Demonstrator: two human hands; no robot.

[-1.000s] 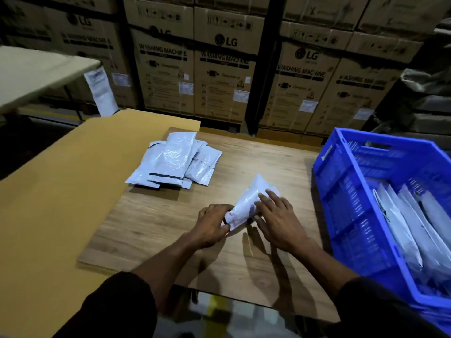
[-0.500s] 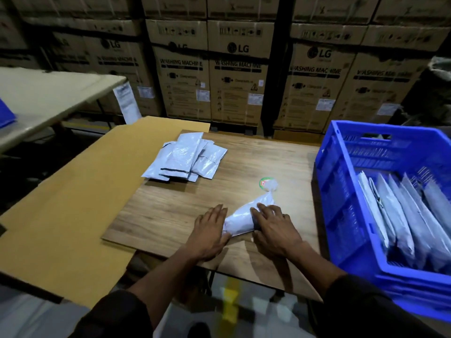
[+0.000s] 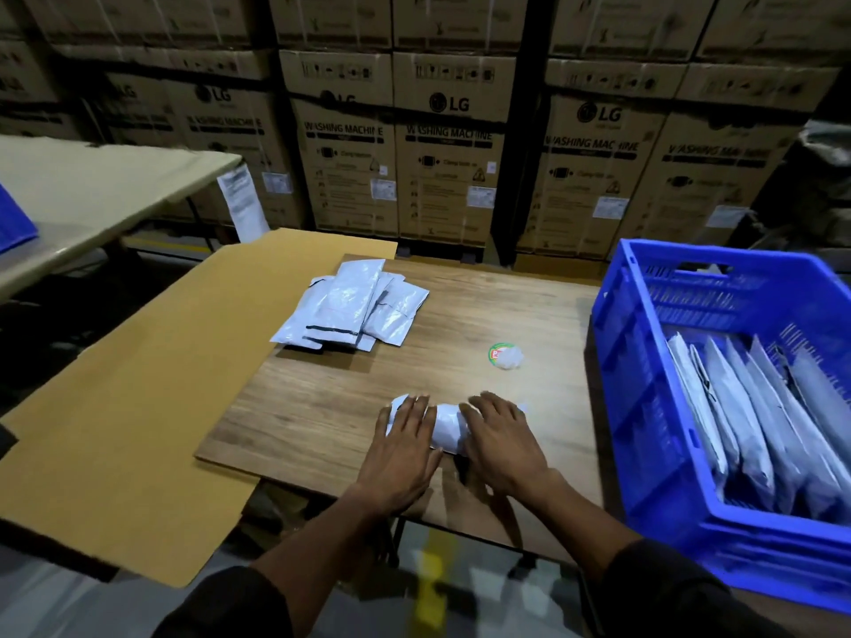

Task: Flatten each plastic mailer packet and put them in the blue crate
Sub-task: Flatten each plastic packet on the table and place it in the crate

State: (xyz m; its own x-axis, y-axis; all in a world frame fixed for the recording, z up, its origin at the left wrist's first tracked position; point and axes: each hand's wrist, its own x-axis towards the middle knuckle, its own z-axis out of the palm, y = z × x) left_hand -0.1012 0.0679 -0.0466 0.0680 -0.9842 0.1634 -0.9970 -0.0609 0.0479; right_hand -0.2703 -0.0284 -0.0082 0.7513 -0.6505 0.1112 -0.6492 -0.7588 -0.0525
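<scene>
Your left hand (image 3: 405,446) and right hand (image 3: 502,442) press the packet (image 3: 445,428) onto the surface (image 3: 322,407), fingers (image 3: 416,409) straight and spread. Half a second ago your right fingers curled over it; the packet now lies crosswise under both palms.

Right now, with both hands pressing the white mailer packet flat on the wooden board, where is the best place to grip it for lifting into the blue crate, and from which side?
Probably its right end: the white mailer packet lies crosswise, that end nearest the blue crate. The right hand already lies there, so pinch the thin edge from the right.
</scene>
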